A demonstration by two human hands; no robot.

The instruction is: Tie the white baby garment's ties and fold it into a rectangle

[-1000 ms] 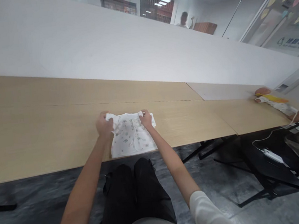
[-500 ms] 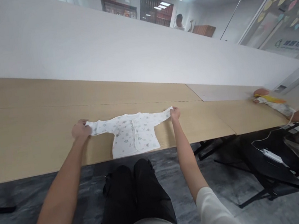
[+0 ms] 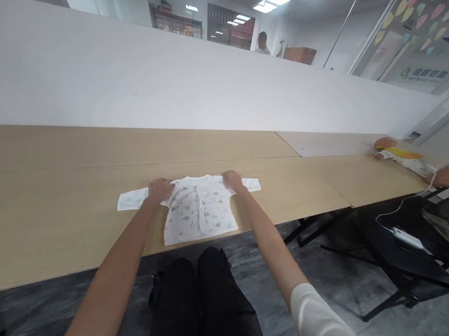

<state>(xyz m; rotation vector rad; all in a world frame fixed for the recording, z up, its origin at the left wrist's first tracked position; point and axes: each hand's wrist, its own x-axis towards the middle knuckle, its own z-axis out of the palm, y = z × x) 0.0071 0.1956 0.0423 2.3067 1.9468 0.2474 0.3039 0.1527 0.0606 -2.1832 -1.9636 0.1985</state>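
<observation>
1 white printed shirt [image 3: 199, 209] spread at table's [image 3: 51, 222] near edge. Left hand [image 3: 160, 190] on left sleeve [image 3: 132, 199], right hand [image 3: 232, 180] on right sleeve [image 3: 251, 184]; can't tell finger closure or whether cloth's gripped.

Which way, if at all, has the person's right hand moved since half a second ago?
Yes. Against the slanted table seam, the right hand has moved left, from the sleeve cuff toward the shirt body.
</observation>
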